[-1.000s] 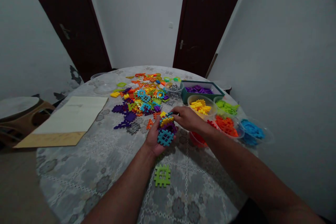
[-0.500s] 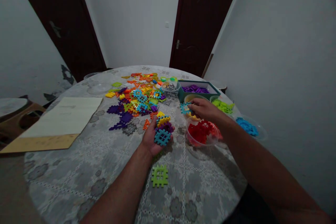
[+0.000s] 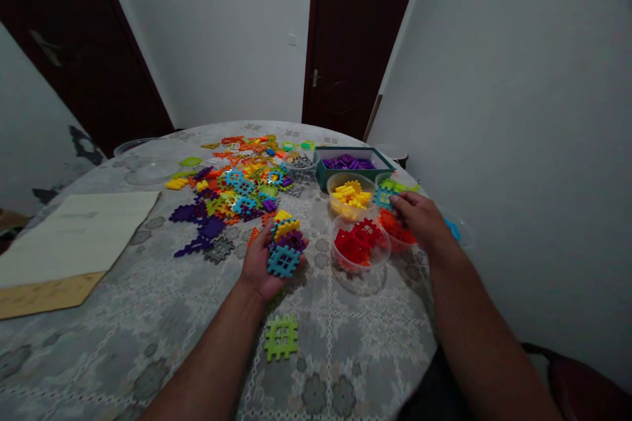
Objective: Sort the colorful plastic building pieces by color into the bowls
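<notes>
My left hand [image 3: 261, 264], palm up, is curled around a small stack of plastic interlocking building pieces; a blue window piece [image 3: 283, 262] lies in front, with purple and yellow pieces behind it. My right hand [image 3: 417, 214] pinches another blue window piece [image 3: 384, 197] by its edge. It hangs above the tubs at the right, near the yellow-green pieces and over the orange ones [image 3: 396, 227]. A lime-green window piece [image 3: 281, 337] rests on the tablecloth below my left hand.
A mixed heap of coloured pieces [image 3: 241, 187] covers the table's left middle. Round clear tubs hold red pieces [image 3: 360, 241], yellow pieces [image 3: 351, 195] and grey pieces [image 3: 300, 159]. A green box [image 3: 322, 174] contains purple pieces. Paper [image 3: 79, 230] lies at left; blue pieces [image 3: 451, 229] sit far right.
My right hand has carried the blue window piece rightward, from over the yellow tub toward the green and orange tubs. My left hand still holds its stack. The view has turned slightly right.
</notes>
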A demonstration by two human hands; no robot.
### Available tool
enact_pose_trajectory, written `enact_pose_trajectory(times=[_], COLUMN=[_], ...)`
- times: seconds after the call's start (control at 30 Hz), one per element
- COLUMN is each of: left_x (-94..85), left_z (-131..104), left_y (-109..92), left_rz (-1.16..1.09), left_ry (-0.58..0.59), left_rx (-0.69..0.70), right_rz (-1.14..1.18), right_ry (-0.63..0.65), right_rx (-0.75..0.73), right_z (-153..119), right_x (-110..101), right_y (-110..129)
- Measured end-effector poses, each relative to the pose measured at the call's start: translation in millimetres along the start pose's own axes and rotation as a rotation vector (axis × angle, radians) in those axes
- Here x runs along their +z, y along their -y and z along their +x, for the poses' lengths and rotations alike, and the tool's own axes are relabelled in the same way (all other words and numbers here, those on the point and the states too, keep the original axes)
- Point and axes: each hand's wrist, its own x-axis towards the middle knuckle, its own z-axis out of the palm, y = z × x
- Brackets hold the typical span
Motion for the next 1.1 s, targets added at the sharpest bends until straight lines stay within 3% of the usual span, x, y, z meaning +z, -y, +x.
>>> enact_pose_trajectory(times=[0.13,0.3,0.57,0.83,0.9,1.1], left_x=[2.5,4.5,3.8,7.0,7.5,8.4], left_z=[-0.7,-0.2,1.0,-0.3,-0.4,0.1], left_y=[-0.4,-0.2,1.0,1.0,1.1,1.7], left_rz=[0.014,0.054,0.052,0.069,0.072,0.092], left_ry=[-0.005,-0.029,-0.045,-0.059,-0.057,-0.045], left_rx=[0.006,0.007,0.015,0.028,0.034,0.068], right_rz=[0.067,0.124,-0.102,-0.094,-0.132,-0.533], right_ry=[0.005,0.054,0.001,0.029,-0.043,-0.535], right_rx=[0.053,0.059,-0.201,-0.199,-0.215,-0.317], right_z=[0.4,-9.6,-19.5,-17.8,-17.1,-11.4], right_x=[-3.3,1.9,9.1,11.6,4.3,-53.0], right_y=[-15.3,-14.8,-15.4,-21.9,-18.8,-18.1])
